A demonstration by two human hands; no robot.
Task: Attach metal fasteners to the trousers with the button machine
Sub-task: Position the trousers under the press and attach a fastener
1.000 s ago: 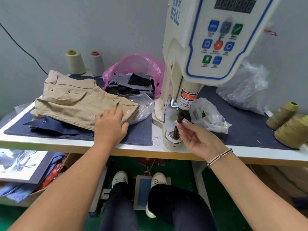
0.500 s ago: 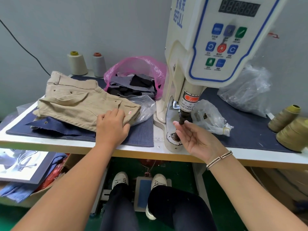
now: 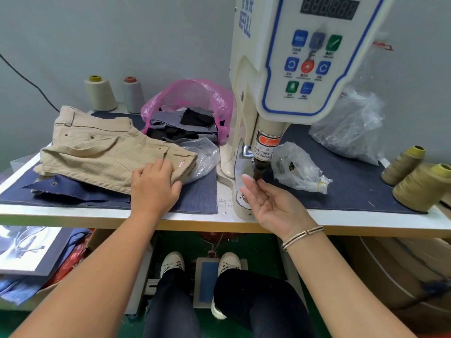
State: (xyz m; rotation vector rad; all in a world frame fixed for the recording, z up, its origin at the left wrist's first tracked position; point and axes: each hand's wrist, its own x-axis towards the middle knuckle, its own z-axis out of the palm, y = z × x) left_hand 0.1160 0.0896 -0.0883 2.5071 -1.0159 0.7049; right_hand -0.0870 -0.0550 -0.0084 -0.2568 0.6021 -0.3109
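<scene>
- Our right hand (image 3: 271, 203) is palm up at the machine (image 3: 292, 69), fingertips (image 3: 246, 178) touching the dark punch (image 3: 258, 168); fingers look loosely apart, and we cannot tell whether a fastener sits between them.
- Our left hand (image 3: 153, 189) lies flat, fingers spread and relaxed, on the near edge of the tan trousers (image 3: 102, 152), which are folded left of the machine, not yet under the punch.
- Risk: our fingers are right under the punch while one shoe rests beside the pedal (image 3: 207, 281); we judge a stray press would crush them.
- Risk: a fastener seated crooked would likely set badly or drop off the die (image 3: 242, 198).
- Risk: dragging the trousers one-handed could bunch them against the clear bag (image 3: 202, 154) nearby.
- Room: the denim mat (image 3: 200, 198) between trousers and machine gives a short open path; the table edge (image 3: 122, 219) is close to our left wrist.
- Right of the punch, a small bag (image 3: 297, 169) crowds the base; thread cones (image 3: 419, 184) stand well apart.
</scene>
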